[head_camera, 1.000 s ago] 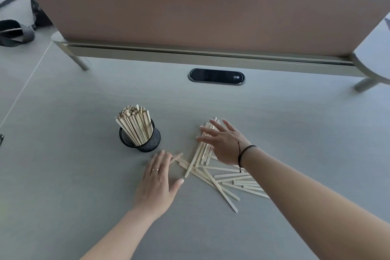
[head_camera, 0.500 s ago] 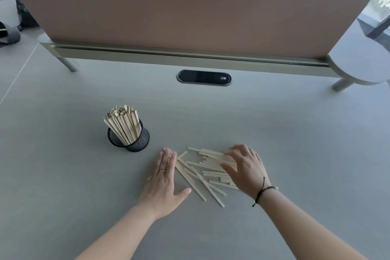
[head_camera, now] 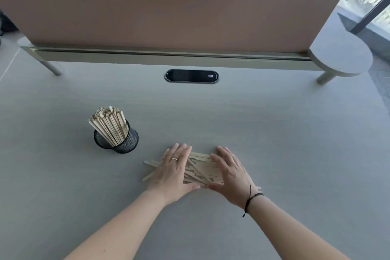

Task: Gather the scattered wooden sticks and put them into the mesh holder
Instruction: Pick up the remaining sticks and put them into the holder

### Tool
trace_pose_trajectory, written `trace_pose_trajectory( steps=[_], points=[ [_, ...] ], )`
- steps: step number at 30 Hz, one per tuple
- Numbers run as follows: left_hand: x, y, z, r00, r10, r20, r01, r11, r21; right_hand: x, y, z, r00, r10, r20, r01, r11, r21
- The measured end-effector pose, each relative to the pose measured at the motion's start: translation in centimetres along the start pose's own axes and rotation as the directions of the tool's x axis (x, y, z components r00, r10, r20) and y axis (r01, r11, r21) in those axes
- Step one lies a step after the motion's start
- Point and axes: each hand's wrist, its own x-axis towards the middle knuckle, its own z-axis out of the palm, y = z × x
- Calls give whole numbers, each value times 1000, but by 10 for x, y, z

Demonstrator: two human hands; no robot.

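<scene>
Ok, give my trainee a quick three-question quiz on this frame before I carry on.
1. True or false: the mesh holder already has sticks standing in it.
2. Where do the loose sticks lie? A) inside the holder B) on the desk between the two hands C) on the round side shelf
3. How do the left hand and right hand meet the pile: gripping it, or flat with straight fingers?

Key: 1 true. 2 B. 3 flat with straight fingers, one hand at each side of the pile.
</scene>
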Motion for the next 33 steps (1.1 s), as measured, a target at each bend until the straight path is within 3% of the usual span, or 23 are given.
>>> trace_pose_trajectory(
  steps=[11, 16, 21, 33],
  points=[
    [19, 21, -13, 978, 149, 143, -165, 981, 102, 6, -1, -9, 996, -39, -81, 28, 990, -138],
    [29, 43, -12, 972, 182, 150, -198, 975, 101, -10, 16, -14, 996, 67, -52, -74, 986, -152],
    [39, 56, -11, 984, 132, 117, -142, 987, 81, -33, 34, -6, 990, 136, -48, -142, 976, -165],
    [58, 66, -18, 970, 30, 242, -43, 998, 50, -24, 26, 12, 963, 190, -192, -190, 982, 19]
  ],
)
